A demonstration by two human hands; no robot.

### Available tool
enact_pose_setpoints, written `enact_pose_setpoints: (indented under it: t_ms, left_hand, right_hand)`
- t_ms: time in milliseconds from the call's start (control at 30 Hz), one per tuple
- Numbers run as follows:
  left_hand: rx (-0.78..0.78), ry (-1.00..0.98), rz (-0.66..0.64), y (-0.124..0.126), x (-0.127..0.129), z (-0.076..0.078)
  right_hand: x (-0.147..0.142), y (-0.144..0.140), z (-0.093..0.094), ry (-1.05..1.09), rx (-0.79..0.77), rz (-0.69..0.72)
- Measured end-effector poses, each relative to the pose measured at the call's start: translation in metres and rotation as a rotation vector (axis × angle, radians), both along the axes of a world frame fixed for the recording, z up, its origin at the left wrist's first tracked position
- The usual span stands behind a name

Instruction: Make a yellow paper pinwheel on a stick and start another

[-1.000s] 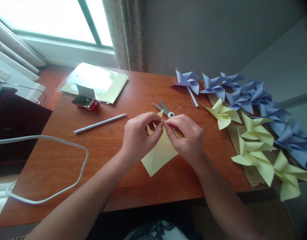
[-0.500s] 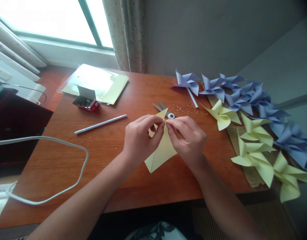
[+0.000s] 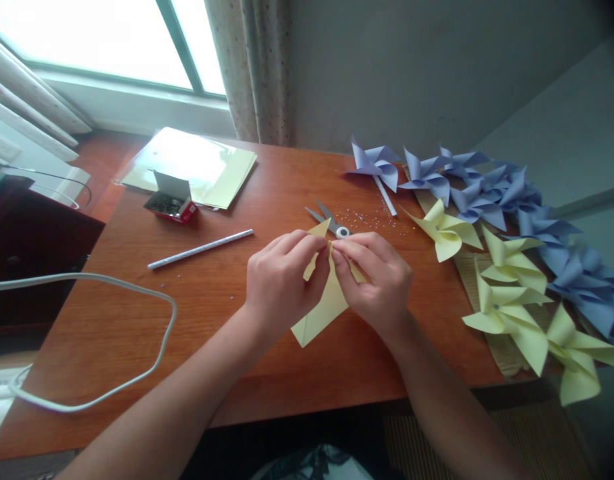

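A sheet of yellow paper (image 3: 321,317) with a crease line hangs between my hands above the wooden table. My left hand (image 3: 287,273) is closed, its thumb and index finger pinching the paper near its upper middle. Opposite it, my right hand (image 3: 375,277) pinches at the same spot, fingertips almost touching the left ones. Whatever small part lies between the fingertips is hidden. Just beyond the hands lie scissors (image 3: 329,221) with their blades apart, the handles partly covered by my right hand.
Finished purple pinwheels (image 3: 429,175) and yellow pinwheels (image 3: 509,310) crowd the right side. A patterned paper stick (image 3: 201,249), a small red box (image 3: 171,205) of metal bits, paper sheets (image 3: 231,175) and a white cable (image 3: 173,310) occupy the left. Tiny scraps (image 3: 369,221) are scattered behind the scissors.
My left hand has turned slightly and shifted a little left, covering more of the paper. The paper's upper tip has moved slightly left and down. Both hands keep their pinch.
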State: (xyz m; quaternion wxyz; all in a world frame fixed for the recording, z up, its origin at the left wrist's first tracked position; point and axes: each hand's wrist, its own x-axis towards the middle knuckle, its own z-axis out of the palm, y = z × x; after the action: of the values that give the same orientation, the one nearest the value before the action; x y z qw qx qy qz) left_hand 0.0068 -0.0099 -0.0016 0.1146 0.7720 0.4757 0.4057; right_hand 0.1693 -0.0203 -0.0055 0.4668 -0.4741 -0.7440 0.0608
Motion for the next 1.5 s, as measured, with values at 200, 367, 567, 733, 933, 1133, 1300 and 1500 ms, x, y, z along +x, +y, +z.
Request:
enact_pose_setpoints:
  t_ms: [200,367,567,733,933,1133,1300,1500]
  left_hand:
    - [-0.164,-0.219,-0.117,0.004,-0.001,0.009]
    - [-0.192,-0.233,-0.180,0.004,-0.001,0.010]
    - [-0.215,-0.235,-0.167,0.004,0.000,0.010]
    - [-0.193,-0.215,-0.164,0.004,0.000,0.008]
    - [-0.174,-0.197,-0.173,0.003,0.000,0.006]
    - [-0.173,-0.199,-0.203,0.002,0.000,0.006]
    - [-0.242,-0.273,-0.196,0.002,0.001,0.009]
    - [-0.419,-0.499,-0.212,0.004,0.001,0.010]
  right_hand:
    - [0.015,0.008,0.013,0.508,-0.642,0.209]
    - [0.018,0.013,0.008,0.669,-0.784,0.306]
    - [0.013,0.013,0.004,0.730,-0.758,0.263]
    - [0.011,0.014,0.005,0.648,-0.681,0.214]
    - [0.010,0.012,0.006,0.609,-0.663,0.210]
    - [0.011,0.011,0.004,0.585,-0.635,0.223]
    - [0.011,0.011,0.004,0.571,-0.630,0.229]
    - [0.010,0.010,0.004,0.582,-0.610,0.250]
